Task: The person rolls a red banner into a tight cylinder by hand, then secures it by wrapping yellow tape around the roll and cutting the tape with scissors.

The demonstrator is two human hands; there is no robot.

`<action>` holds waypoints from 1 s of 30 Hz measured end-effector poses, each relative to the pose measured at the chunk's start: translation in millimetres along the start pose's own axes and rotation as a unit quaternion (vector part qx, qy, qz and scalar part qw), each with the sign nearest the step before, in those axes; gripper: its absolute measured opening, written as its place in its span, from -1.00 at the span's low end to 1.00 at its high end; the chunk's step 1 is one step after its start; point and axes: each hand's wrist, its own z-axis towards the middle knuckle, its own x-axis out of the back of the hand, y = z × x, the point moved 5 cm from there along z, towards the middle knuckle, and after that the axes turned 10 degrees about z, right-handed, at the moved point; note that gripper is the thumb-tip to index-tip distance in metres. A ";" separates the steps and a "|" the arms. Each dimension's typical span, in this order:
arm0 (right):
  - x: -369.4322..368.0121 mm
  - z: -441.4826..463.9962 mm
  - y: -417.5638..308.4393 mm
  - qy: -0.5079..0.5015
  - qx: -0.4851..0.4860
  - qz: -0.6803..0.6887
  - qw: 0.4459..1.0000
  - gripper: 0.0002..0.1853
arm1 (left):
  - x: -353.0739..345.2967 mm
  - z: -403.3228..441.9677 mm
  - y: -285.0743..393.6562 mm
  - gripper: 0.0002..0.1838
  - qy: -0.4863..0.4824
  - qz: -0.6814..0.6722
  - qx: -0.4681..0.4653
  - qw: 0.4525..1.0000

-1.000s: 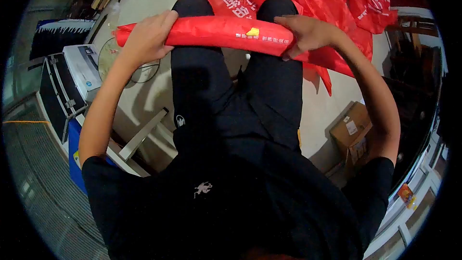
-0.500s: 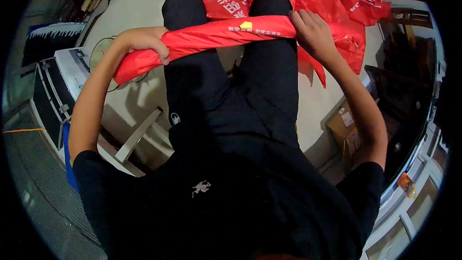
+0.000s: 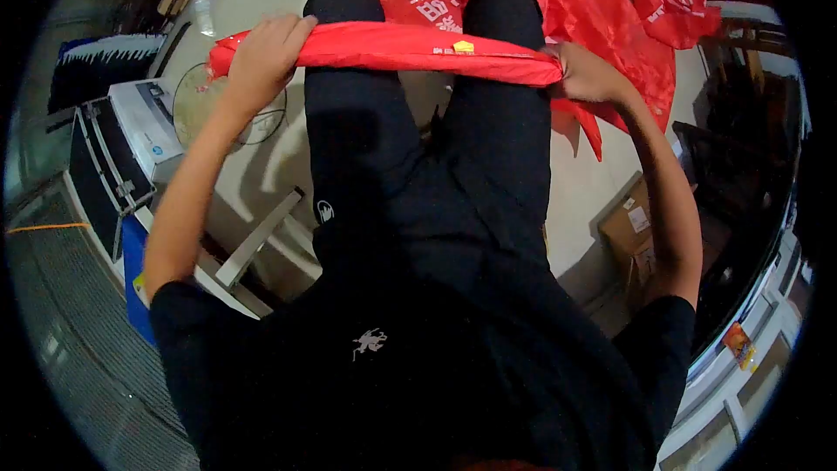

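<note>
Across my thighs lies a long, narrow roll of red cloth [image 3: 384, 45], thin and slightly shiny, with a yellow mark and small white print right of its middle. My left hand [image 3: 268, 57] is closed over it near its left end, and a short piece of the roll sticks out beyond the fingers. At the right end, my right hand [image 3: 588, 74] is closed on the cloth; its fingertips are partly hidden. Beyond my knees, more red cloth [image 3: 575, 0] with large white characters is spread in creased folds on the floor.
A white box [image 3: 148, 135] and a black case [image 3: 100, 174] with metal latches stand at left. Near them are a round wire frame [image 3: 266, 126] and a pale stool leg [image 3: 260, 240]. A cardboard box [image 3: 629, 222] sits at right, beside dark furniture.
My left hand has moved up and right, raising the roll's left end so it lies more level. My right hand has moved slightly down and right, with that end now lower.
</note>
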 end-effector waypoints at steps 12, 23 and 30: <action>25.2 -37.2 -28.0 0.194 0.036 -0.271 0.942 -0.57 | -19.5 -2.7 -30.6 -0.72 -0.253 -0.236 0.098 0.933; 5.1 -49.7 -28.8 0.196 0.007 -0.248 0.949 -0.64 | -5.4 -17.7 -13.9 -0.65 -0.269 -0.209 0.078 0.937; 4.6 -46.3 -5.7 0.009 0.053 0.016 0.998 -0.40 | 28.3 -22.5 -4.2 -0.67 0.058 0.075 -0.002 0.996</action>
